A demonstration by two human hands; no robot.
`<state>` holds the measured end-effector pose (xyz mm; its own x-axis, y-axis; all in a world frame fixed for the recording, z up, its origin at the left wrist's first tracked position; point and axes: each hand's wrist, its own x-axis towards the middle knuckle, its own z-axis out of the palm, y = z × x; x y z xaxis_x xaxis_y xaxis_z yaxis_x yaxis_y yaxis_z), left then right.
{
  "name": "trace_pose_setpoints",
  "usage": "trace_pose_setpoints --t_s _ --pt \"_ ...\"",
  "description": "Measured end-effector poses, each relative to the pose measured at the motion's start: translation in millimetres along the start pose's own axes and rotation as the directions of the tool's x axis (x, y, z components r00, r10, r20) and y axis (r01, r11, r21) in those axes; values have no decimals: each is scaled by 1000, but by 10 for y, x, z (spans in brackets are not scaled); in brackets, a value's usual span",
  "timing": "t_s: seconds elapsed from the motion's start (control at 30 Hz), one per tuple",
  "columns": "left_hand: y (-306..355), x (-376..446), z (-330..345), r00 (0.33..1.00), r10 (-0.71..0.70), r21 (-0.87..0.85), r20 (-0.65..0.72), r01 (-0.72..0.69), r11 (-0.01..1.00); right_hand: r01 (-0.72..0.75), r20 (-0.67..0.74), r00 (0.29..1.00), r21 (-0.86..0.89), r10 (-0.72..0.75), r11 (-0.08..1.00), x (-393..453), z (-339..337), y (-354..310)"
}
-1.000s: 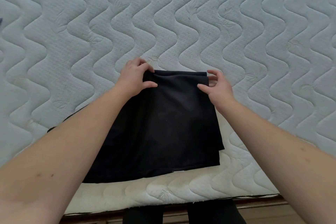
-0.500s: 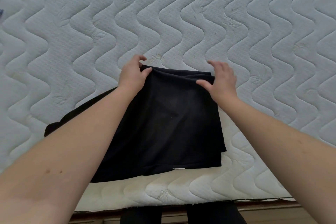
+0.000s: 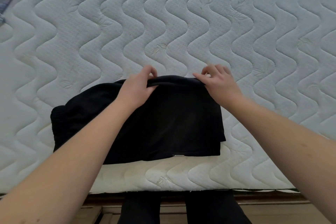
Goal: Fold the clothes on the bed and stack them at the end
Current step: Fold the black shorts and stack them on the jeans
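Far edge lifted
Both hands have closed their grip on the far edge of the black folded cloth garment (image 3: 174,123), now raised and bunched off the bed.

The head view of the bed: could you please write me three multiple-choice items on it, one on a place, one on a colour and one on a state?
1. Where does the folded garment lie on the mattress?
A. near the edge closest to the person
B. at the far side
C. on the floor

2. What colour is the garment?
A. white
B. red
C. black

3. What are the two hands doing?
A. resting flat on the bare mattress
B. gripping the garment's far edge
C. hanging away from the bed

Answers:
1. A, since the garment sits just above the mattress's near border, in front of the person's legs.
2. C, since the cloth is dark black against the pale quilting.
3. B, since the left hand and the right hand each curl their fingers round the far edge of the cloth.
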<state>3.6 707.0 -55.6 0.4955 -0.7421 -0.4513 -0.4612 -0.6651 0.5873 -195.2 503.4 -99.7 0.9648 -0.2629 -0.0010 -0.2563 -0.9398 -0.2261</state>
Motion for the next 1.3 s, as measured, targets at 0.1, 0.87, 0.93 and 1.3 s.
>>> trace_pose_setpoints --t_s 0.1,0.87,0.93,1.3 --pt "-11 -310 169 989 145 114 -9 -143 983 44 71 997 -52 -41 998 -288 -34 -50" --pt "-462 -1031 811 876 377 339 -303 -271 901 -273 134 953 -17 273 962 -1130 118 -1188" --pt "-517 -931 788 908 299 425 -293 -157 891 -269 131 956 33 263 963 -883 162 -1356" --pt "-748 -942 1345 992 56 565 -113 18 825 -252 334 898 -146 287 957 -609 697 -1237"
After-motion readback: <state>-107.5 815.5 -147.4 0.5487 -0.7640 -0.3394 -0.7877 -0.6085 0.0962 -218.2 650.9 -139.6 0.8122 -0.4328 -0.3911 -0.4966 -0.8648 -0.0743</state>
